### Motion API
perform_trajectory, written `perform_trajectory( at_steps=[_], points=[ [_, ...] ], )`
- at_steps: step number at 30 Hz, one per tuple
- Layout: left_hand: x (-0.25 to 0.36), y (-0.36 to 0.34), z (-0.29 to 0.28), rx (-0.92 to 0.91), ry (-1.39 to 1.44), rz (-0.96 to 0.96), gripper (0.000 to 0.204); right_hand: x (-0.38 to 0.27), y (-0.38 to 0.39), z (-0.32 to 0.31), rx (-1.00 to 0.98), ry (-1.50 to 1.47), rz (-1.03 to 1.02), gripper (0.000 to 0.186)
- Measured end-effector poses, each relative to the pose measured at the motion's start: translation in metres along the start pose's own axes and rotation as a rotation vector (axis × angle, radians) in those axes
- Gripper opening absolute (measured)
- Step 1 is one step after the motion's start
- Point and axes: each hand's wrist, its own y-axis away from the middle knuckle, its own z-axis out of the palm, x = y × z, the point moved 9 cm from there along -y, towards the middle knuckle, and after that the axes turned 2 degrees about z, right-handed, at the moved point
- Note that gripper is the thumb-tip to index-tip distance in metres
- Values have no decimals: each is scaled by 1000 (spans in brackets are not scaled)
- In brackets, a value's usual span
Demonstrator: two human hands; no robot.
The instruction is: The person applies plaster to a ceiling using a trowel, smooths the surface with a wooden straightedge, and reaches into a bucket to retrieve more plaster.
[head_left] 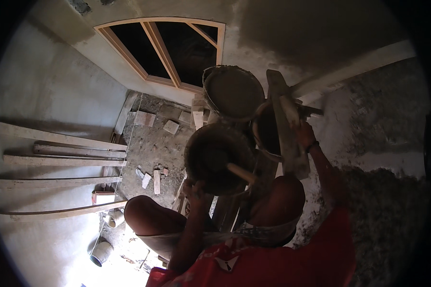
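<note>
Is curling the left hand (194, 190) around the near rim of a dark bucket (196, 154), apparently grasping it. Is closing the right hand (305, 135) on the edge of a long wooden board (287, 143), seemingly gripping it, though hiding too much of the fingers to tell how firmly. Is holding that board slantwise above another bucket (265, 126), covering part of its mouth. Is sitting or squatting with bare knees spread, having the dark bucket just beyond them, with a wooden handle (242, 173) slanting out of it. Is facing, a little farther off, a wide bucket (215, 70) holding smooth grey mix (234, 93) almost to the brim, so probably having plenty left to use. Is touching no wall with either hand, and, judging by the dark, damp-looking patch (321, 33) at upper right, perhaps having some wall covered already; judging by the paler stretches around it, maybe leaving more undone, without being able to tell how much. Is working near a wooden window frame (160, 52), over a dirt floor (146, 143) bearing scattered bricks (171, 126), with long planks (62, 136) lining the left wall and a small pail (102, 252) lying beside bright light at lower left
</note>
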Motion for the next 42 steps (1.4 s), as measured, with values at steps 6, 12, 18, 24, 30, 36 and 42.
perform_trajectory(
  at_steps=[6,12,18,24,30,36,42],
  points=[
    [-6,-10,-4,74,270,-327,28,-86,30,-21,147,444,-411,53],
    [-31,3,11,70,326,-360,27,-235,142,90,-603,329,-870,38],
    [-46,18,26,-7,461,-450,28,-250,164,155,-759,742,-954,32],
    [-43,12,27,68,600,-544,25,-254,147,140,-778,654,-878,24],
    [-35,-2,17,115,395,-329,23,-247,85,3,-477,312,-785,39],
    [-38,-1,35,97,524,-429,20,-230,-5,-69,32,627,-676,30],
    [-46,3,39,100,571,-528,17,-246,-51,-30,189,841,-677,19]
  ],
)
